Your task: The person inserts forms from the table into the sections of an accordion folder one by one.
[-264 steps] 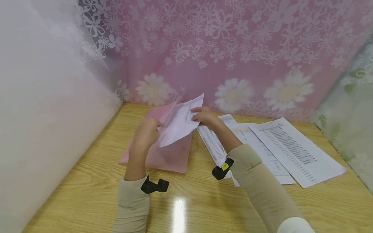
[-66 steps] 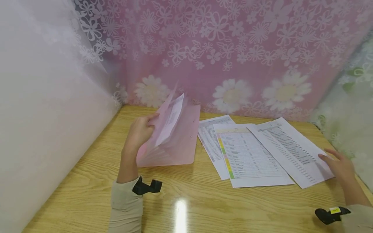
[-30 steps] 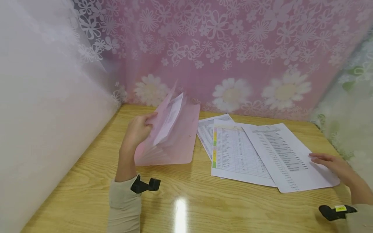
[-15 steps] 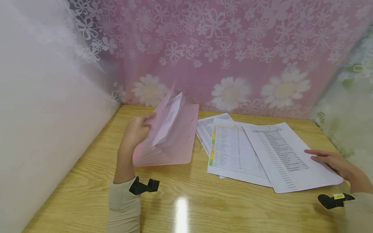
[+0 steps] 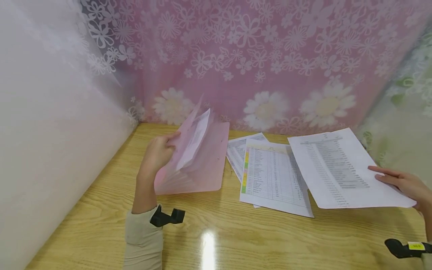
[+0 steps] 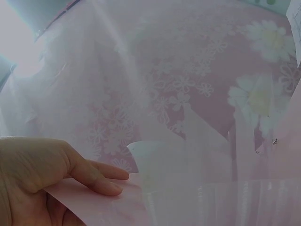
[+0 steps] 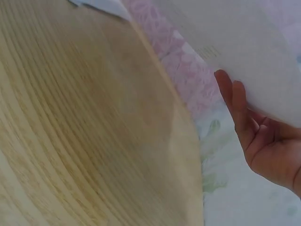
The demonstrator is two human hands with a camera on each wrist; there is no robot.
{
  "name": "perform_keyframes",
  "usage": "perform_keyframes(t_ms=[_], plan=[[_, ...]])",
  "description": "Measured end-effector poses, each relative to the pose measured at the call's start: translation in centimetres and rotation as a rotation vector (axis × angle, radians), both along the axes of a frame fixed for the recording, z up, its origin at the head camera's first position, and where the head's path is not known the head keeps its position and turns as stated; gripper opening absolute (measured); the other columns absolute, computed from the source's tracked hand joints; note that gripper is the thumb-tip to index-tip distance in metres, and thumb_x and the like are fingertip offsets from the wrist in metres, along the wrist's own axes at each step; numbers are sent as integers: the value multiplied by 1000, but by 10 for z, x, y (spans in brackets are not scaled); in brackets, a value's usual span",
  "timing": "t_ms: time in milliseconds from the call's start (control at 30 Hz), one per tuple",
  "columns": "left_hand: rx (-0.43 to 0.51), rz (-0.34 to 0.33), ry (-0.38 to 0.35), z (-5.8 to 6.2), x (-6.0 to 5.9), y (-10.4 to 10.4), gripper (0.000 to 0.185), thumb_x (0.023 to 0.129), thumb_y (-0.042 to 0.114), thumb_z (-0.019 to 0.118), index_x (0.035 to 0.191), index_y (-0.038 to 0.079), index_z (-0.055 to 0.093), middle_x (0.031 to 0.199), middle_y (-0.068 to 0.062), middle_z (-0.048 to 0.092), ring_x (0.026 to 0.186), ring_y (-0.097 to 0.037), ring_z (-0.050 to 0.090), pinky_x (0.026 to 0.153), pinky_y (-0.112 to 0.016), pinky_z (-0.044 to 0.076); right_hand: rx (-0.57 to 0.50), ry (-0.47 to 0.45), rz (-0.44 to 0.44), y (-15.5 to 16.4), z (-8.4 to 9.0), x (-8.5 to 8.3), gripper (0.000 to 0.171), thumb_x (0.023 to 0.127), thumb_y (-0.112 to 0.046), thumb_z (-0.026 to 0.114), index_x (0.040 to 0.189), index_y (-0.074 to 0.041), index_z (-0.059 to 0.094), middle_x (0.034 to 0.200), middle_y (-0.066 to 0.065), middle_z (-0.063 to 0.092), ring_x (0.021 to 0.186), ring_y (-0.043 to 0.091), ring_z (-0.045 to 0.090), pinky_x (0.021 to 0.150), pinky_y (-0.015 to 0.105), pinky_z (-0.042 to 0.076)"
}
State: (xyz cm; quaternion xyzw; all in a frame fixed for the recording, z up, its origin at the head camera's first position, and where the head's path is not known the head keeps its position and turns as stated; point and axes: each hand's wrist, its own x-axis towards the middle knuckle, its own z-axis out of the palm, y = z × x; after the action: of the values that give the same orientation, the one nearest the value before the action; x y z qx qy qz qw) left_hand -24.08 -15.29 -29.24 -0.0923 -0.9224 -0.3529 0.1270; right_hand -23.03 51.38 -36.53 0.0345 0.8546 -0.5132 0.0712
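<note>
At the left of the head view a pink display folder (image 5: 216,165) stands part open on the table. My left hand (image 5: 158,153) grips its raised front cover, thumb on the inner side in the left wrist view, where clear pockets (image 6: 207,188) fan out beside it. A white sheet (image 5: 194,142) sits among the pockets. At the far right my right hand (image 5: 406,183) holds a printed paper sheet (image 5: 332,172) by its right edge. That sheet is raised off the wooden table, its blank underside (image 7: 254,61) showing in the right wrist view.
Between folder and raised sheet lie a printed table with a coloured left column (image 5: 270,176) and, partly under it, another printed sheet (image 5: 234,150). A flowered pink curtain (image 5: 209,75) hangs behind the wooden table (image 5: 236,240); pale curtains close both sides.
Earlier my right hand was at the folder with a sheet; then it moved to the rightmost sheet, slid it, and has now lifted it. The left hand keeps its hold on the cover.
</note>
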Motion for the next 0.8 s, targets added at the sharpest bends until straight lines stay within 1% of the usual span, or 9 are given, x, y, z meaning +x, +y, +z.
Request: perform_keyframes(t_ms=[100, 200, 233, 367, 467, 667, 800], plan=[[-1, -1, 9, 0, 0, 0, 48, 80, -9, 45, 126, 1, 55, 123, -18, 54, 47, -12, 23, 47, -28, 27, -73, 17, -6, -11, 7, 5, 33, 96, -22, 48, 101, -50, 64, 90, -29, 55, 61, 31, 63, 50, 37, 51], [2, 2, 2, 0, 1, 0, 48, 81, -8, 45, 127, 2, 55, 122, -18, 54, 47, -12, 23, 46, -28, 27, -140, 42, -1, -23, 14, 10, 33, 96, -19, 48, 104, -45, 66, 92, -27, 57, 61, 29, 63, 50, 36, 50], [4, 3, -2, -1, 1, -1, 48, 81, -8, 45, 127, 2, 55, 123, -18, 54, 47, -12, 22, 46, -27, 27, -170, 50, 16, -27, 16, 12, 33, 96, -17, 48, 106, -42, 67, 94, -27, 57, 61, 29, 63, 50, 35, 50], [11, 9, -17, -1, 1, -2, 48, 82, -8, 45, 128, 3, 54, 123, -17, 53, 46, -12, 23, 46, -27, 27, -331, 31, 64, -44, 20, 15, 36, 97, -11, 44, 111, -35, 67, 98, -21, 60, 64, 26, 64, 52, 34, 51], [10, 13, -12, 0, 1, -2, 49, 81, -8, 45, 128, 3, 54, 123, -17, 54, 47, -13, 24, 48, -29, 28, -423, -12, 97, -58, 22, 16, 38, 98, -9, 41, 112, -33, 67, 99, -16, 62, 67, 24, 64, 54, 33, 51], [5, 14, 0, 0, 1, -2, 50, 80, -7, 45, 128, 4, 55, 123, -17, 54, 47, -13, 24, 49, -29, 29, -475, -70, 119, -88, 24, 19, 39, 98, -10, 40, 113, -33, 67, 99, -8, 64, 70, 22, 65, 55, 33, 51], [15, 14, -5, 0, 1, -2, 50, 80, -7, 45, 128, 4, 54, 125, -17, 53, 48, -14, 25, 50, -30, 30, -493, -68, 120, -110, 28, 21, 38, 98, -10, 41, 113, -33, 67, 99, -6, 65, 69, 22, 65, 54, 33, 51]])
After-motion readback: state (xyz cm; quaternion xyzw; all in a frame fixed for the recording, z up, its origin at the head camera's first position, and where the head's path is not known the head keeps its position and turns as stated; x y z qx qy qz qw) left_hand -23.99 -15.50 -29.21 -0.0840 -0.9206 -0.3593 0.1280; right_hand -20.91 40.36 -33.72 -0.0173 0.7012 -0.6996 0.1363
